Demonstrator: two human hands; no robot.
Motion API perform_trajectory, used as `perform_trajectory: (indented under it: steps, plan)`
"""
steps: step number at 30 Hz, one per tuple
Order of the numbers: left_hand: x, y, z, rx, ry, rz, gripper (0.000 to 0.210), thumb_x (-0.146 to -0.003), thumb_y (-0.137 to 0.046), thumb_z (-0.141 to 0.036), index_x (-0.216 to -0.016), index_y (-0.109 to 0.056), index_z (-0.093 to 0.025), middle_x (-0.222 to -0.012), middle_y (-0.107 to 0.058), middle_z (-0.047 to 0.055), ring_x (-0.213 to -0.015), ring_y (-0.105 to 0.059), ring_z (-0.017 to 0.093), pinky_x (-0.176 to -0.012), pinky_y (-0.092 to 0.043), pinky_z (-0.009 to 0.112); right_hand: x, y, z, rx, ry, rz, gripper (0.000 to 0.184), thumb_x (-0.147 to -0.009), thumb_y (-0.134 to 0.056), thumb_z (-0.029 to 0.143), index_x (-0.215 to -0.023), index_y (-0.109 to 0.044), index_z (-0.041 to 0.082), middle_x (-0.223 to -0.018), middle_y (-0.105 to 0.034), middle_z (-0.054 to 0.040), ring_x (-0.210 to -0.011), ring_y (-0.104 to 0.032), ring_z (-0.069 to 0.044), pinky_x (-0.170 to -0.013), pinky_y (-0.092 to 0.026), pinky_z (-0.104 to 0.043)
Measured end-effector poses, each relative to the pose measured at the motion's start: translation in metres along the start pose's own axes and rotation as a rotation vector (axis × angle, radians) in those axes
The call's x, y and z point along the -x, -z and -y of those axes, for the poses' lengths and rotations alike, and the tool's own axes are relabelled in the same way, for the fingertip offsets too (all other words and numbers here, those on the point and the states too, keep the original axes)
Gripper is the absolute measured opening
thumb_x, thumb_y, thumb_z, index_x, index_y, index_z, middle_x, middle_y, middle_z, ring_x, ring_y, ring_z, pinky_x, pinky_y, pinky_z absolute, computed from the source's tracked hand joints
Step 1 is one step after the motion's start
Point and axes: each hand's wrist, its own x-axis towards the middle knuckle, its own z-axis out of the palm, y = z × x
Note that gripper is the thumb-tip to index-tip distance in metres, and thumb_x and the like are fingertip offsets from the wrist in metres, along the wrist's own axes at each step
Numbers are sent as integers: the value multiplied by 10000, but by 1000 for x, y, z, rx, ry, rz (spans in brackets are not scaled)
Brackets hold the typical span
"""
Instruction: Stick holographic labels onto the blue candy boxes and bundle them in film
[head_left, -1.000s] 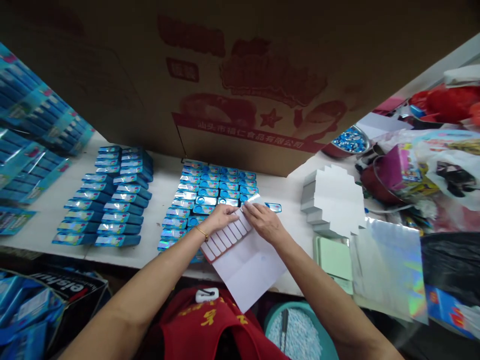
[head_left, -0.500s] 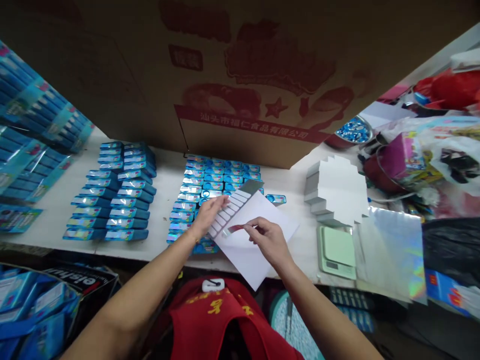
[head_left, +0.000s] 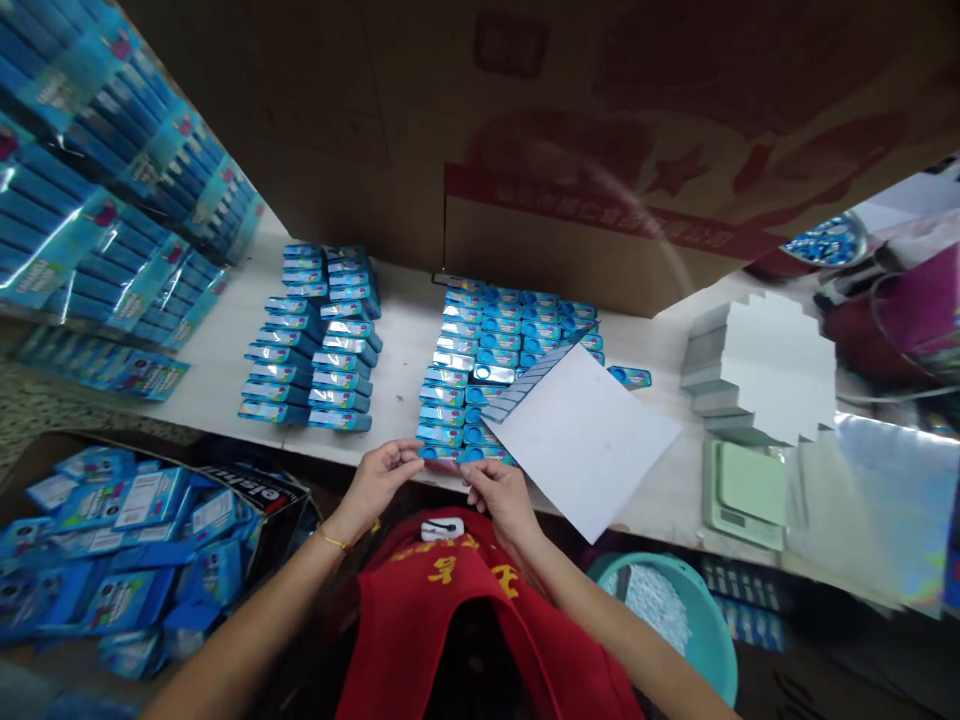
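My left hand (head_left: pixel 379 485) pinches one end of a thin, see-through sticker strip (head_left: pixel 446 465), barely visible at the table's front edge. My right hand (head_left: pixel 501 492) pinches the strip's other end. Just beyond it stand rows of small blue boxes (head_left: pixel 459 387), packed side by side. A white paper sheet (head_left: pixel 589 440) lies partly over these rows, right of my right hand. Along its upper left side is the sticker sheet (head_left: pixel 529 385) with pale strips.
More blue boxes (head_left: pixel 341 375) stand in two columns to the left. A large carton (head_left: pixel 555 215) walls off the back. White card stacks (head_left: pixel 780 365) and a green scale (head_left: pixel 750 490) sit right. Below are a teal basin (head_left: pixel 712 640) and a carton of blue packs (head_left: pixel 127 560).
Both hands have left the sticker sheet and come down to the table's front edge, with the strip stretched between them. The white paper stays on the boxes. The view has turned left.
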Motion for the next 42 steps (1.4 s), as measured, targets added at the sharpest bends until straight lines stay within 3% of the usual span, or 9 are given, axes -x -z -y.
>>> perform_trajectory:
  steps: [5,11,23,26,30,33,36,39,42]
  plan:
    - [-16,24,27,-123,-55,-40,362,-664,-626,-318,-976,-560,-147,-645,-540,-37,-610,-522,95,-601,-404,217,-22,-26,-33,208,102,-160,321,-664,-588,470,-616,-615,154,-411,-472,47,-356,-384,-80,-398,-310,-213]
    - [-32,31,43,-114,-45,-1,375,-654,-624,-323,-957,-530,-123,-599,-504,-52,-580,-504,94,-595,-386,222,-35,-32,-53,491,207,-263,342,-718,-511,473,-701,-655,163,-526,-588,7,-452,-491,-116,-463,-374,-218]
    - [-45,25,68,-225,-99,-10,358,-684,-583,-347,-964,-552,-124,-604,-558,-31,-568,-546,112,-570,-429,227,-31,-30,-44,1129,352,-366,229,-801,-463,343,-867,-606,176,-641,-629,-19,-571,-571,-154,-527,-365,-231]
    - [-42,25,71,-365,-118,-24,363,-729,-528,-330,-1032,-558,-133,-719,-638,27,-625,-594,145,-638,-479,281,-22,-26,-46,1416,517,-252,292,-848,-385,260,-1079,-550,192,-767,-644,-57,-666,-593,-170,-564,-382,-248]
    - [-27,22,76,-653,-295,92,431,-760,-392,-149,-1172,-515,-165,-1103,-610,96,-1021,-559,196,-901,-430,366,-13,-20,-53,1720,627,0,466,-805,-386,117,-1266,-426,175,-730,-629,-89,-645,-583,-181,-598,-402,-282]
    - [-20,20,73,-848,-424,78,567,-726,-353,-67,-1287,-393,-138,-1301,-458,120,-1207,-410,204,-1001,-349,391,-14,-17,-45,1731,640,35,450,-803,-403,124,-1246,-452,185,-761,-632,-90,-654,-582,-181,-611,-421,-291]
    - [-25,13,58,-990,-552,-28,599,-777,-346,-121,-1365,-235,-132,-1416,-277,125,-1296,-260,222,-1037,-286,419,-25,-20,-24,1608,762,-54,376,-866,-368,239,-1224,-475,199,-1022,-608,-112,-873,-573,-202,-750,-432,-321]
    - [-37,-2,43,-1144,-658,-42,606,-821,-352,-215,-1386,-153,-129,-1448,-193,105,-1336,-121,237,-1061,-215,439,-44,-28,-11,1531,848,-151,470,-886,-340,339,-1310,-368,139,-1321,-413,-138,-1195,-380,-253,-976,-293,-425]
    - [-47,-14,41,-1292,-659,-38,607,-812,-347,-197,-1388,-159,-156,-1453,-191,58,-1345,-64,229,-1070,-175,435,-62,-37,-18,1524,829,-136,586,-870,-349,424,-1351,-282,96,-1413,-264,-134,-1306,-186,-271,-1041,-140,-500]
